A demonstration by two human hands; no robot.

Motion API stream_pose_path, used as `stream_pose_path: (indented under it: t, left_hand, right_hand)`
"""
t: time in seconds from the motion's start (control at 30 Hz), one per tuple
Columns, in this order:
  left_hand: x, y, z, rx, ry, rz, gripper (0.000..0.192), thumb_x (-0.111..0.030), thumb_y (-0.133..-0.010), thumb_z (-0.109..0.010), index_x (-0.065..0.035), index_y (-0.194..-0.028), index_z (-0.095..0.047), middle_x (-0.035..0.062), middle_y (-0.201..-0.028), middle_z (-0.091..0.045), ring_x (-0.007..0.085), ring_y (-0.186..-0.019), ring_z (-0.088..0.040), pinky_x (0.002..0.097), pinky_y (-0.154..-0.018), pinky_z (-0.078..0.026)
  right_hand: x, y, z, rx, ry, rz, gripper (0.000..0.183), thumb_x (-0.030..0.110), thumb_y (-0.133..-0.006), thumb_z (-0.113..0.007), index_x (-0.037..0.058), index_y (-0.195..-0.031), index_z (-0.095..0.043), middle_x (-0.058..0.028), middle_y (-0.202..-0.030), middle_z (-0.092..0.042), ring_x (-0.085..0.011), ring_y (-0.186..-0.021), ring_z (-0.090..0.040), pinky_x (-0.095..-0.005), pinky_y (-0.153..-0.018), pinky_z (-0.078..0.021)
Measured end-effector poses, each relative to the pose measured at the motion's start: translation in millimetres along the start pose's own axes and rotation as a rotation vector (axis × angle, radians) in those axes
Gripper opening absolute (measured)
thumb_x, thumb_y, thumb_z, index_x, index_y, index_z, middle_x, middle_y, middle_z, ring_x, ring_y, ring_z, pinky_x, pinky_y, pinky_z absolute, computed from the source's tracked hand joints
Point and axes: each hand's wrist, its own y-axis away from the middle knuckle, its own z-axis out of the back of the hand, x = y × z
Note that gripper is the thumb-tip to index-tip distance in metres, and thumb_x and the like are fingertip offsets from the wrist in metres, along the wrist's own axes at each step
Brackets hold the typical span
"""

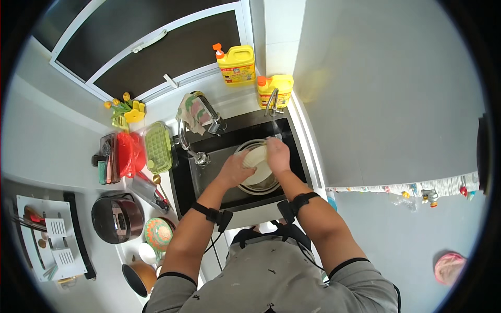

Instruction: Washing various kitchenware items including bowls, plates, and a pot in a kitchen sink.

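Over the black sink (250, 206), a pale, cream-coloured bowl or dish (258, 174) is tilted between my two hands. My left hand (236, 169) grips its left side, with the thumb across the near face. On the opposite rim lies my right hand (277, 154), slightly blurred, its fingers curled over the edge. Whether it also holds a cloth or sponge cannot be made out. Directly below the dish is a round basin (260, 192) with a shiny rim, partly hidden by the dish and my hands.
A curved chrome faucet (182, 135) and a cloth-draped tap (213, 113) rise at the sink's left. Behind stand a slim faucet (274, 99) and yellow detergent jugs (238, 66). A cleaver (146, 189), rice cooker (117, 219) and patterned bowl (158, 234) crowd the left counter.
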Motion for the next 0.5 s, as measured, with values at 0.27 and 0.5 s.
stream_pose_path:
  t: [0.27,0.5]
  left_hand:
    - [-13.6,-3.6,12.7,0.085,0.033,0.076,0.052,-0.023,-0.080,-0.079,-0.0029,-0.125,-0.064,0.0183,-0.109,-0.072,0.0341,-0.100,-0.070,0.0396,-0.093,-0.053]
    - [-7.2,9.8,-3.3,0.094,0.043,0.201,0.053,-0.026,-0.080,-0.079,-0.0029,-0.125,-0.064,0.0196,-0.112,-0.071,0.0335,-0.105,-0.069,0.0407,-0.094,-0.053]
  right_hand:
    - [53.3,-7.8,7.9,0.122,-0.062,0.026,0.023,0.025,-0.094,-0.065,0.0033,-0.093,-0.072,-0.0225,-0.090,-0.070,-0.0464,-0.085,-0.066,-0.0482,-0.074,-0.0531]
    - [-7.6,6.4,2.9,-0.113,-0.718,-0.749,0.034,0.034,-0.097,-0.061,0.0023,-0.090,-0.071,-0.0244,-0.093,-0.069,-0.0432,-0.084,-0.066,-0.0453,-0.076,-0.0518]
